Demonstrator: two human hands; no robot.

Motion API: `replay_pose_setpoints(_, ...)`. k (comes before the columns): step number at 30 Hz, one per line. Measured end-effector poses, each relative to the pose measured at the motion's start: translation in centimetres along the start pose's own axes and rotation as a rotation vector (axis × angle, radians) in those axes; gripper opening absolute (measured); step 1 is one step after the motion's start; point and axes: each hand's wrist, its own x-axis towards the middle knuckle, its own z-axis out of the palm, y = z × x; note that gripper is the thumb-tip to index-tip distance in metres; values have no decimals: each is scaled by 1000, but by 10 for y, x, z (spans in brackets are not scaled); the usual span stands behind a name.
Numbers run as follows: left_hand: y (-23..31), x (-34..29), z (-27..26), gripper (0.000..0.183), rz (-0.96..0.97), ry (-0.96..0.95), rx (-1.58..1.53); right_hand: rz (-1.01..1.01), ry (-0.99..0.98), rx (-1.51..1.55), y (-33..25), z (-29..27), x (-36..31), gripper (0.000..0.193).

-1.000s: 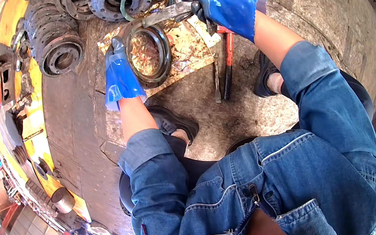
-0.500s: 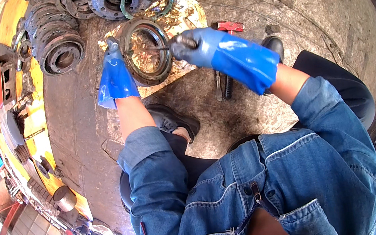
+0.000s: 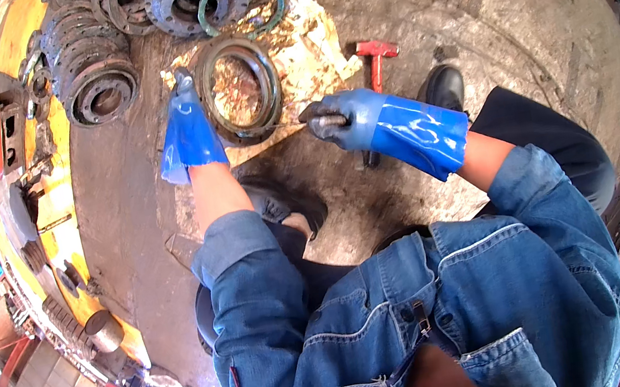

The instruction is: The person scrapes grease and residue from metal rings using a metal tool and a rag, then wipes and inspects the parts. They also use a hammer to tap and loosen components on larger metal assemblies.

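Note:
A round, dark metal ring (image 3: 273,90) with a wide opening stands tilted in front of me. My left hand (image 3: 190,115), in a blue rubber glove, is closed on its left rim, fingers partly hidden behind it. My right hand (image 3: 351,118), gloved alike and dirty at the fingers, is closed around a hand tool with a thin shaft (image 3: 285,125), perhaps a screwdriver. The shaft points left to the ring's lower edge; whether its tip touches there I cannot tell. Crumpled, yellowish sheeting (image 3: 310,39) lies behind and under the ring.
A red hammer (image 3: 377,53) lies beyond my right hand. At the far left are stacked flanged rings (image 3: 104,96), a bolted hub (image 3: 176,12) and a thin greenish ring (image 3: 283,7). My shoes (image 3: 446,87) flank the work. A yellow strip with metal parts runs along the left.
My right hand has moved down and slightly right, carrying the tool's shaft from across the ring's opening to its lower edge. More of the hammer now shows. My left hand keeps its hold.

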Motion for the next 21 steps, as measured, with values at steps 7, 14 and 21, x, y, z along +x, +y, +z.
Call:
replay_pose_setpoints(7, -7, -2, 2, 45, -14, 22, -33, -163, 858, -250, -29, -138, -20, 27)
replay_pose_setpoints(14, -13, -6, 1, 46, -23, 15, -38, 663, 753, -989, -35, -188, -3, 37)
replay_pose_setpoints(21, -16, 1, -4, 47, -56, 4, -79, 534, 283, 81, 8, -84, 11, 41)
